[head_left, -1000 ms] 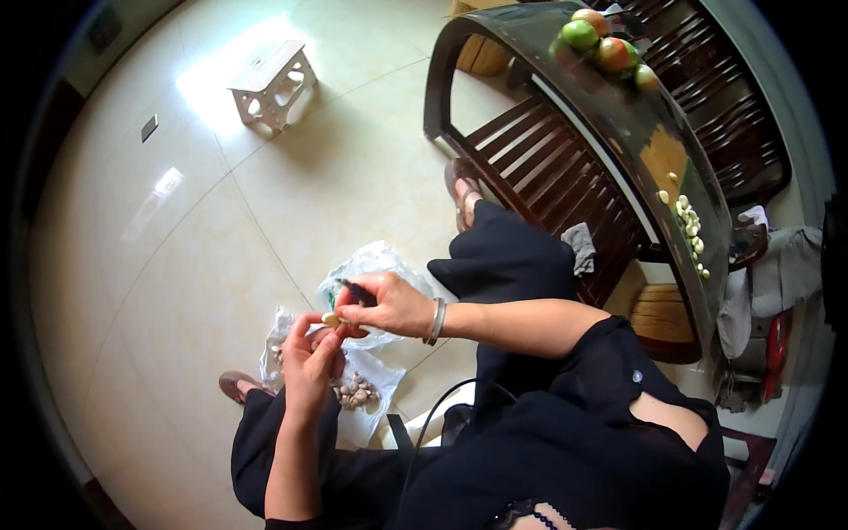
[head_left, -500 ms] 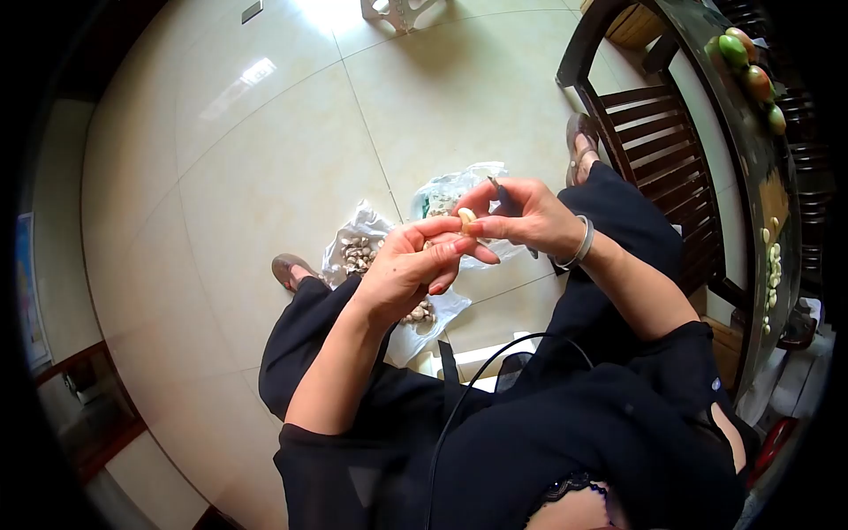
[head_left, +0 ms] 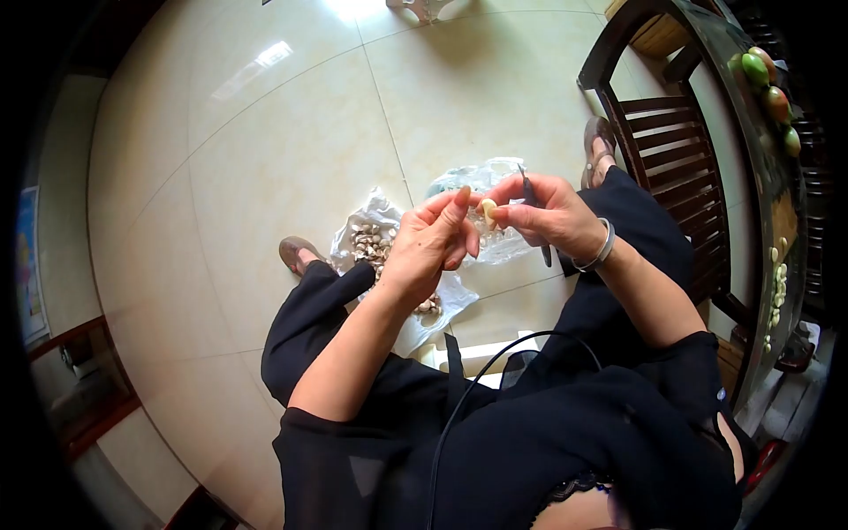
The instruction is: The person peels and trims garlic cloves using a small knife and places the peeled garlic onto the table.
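My right hand (head_left: 552, 216) pinches a pale peeled garlic clove (head_left: 488, 210) between thumb and forefinger. A dark, thin knife (head_left: 529, 190) is held in the same hand, its tip pointing up. My left hand (head_left: 433, 234) is just left of the clove, thumb raised and the other fingers curled; whether something small sits in them is hidden. Below the hands, unpeeled garlic (head_left: 369, 243) lies on a white plastic bag (head_left: 377, 205) on the floor. A second, clearer bag (head_left: 503, 249) is behind my right hand.
On the right stands a dark table (head_left: 751, 132) with mangoes (head_left: 777, 103) and a row of peeled cloves (head_left: 778, 296). A slatted wooden shelf (head_left: 671, 141) is beneath it. A stool (head_left: 428, 9) shows at the top edge. A black cord (head_left: 450, 415) crosses my lap.
The view has swung, so hands and bags appear farther right and the table nearer the right edge. My left thumb has lifted away from the clove, which stays in my right hand.
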The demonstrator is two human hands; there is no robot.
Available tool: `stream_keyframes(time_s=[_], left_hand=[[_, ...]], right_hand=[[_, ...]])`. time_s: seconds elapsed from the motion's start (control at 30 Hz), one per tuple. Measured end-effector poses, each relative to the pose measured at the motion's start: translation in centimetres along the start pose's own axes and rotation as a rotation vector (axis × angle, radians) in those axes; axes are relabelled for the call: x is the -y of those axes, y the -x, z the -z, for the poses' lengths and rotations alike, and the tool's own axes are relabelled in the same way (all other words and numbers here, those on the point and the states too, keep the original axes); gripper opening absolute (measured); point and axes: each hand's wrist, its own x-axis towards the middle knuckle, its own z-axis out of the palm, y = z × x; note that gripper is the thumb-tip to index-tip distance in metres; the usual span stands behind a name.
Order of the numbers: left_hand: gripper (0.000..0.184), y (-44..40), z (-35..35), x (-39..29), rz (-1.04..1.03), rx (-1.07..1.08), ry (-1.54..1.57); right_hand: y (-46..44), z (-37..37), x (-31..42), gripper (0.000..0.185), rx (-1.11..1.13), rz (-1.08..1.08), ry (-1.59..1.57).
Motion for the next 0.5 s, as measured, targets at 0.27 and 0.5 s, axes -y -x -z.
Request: stream_keyframes(time_s=[0.27,0.5], left_hand=[[0.027,0.06,-0.67,-0.08,-0.144,-0.073,-0.134],[0.022,0.17,-0.50,0.30,-0.150,-0.068,-0.152]], right_hand=[[0.06,0.31,0.45,0.024,-0.056,-0.084,-0.046],[-0.06,0.07,-0.15,0.018,-0.081,-0.079,-0.134]])
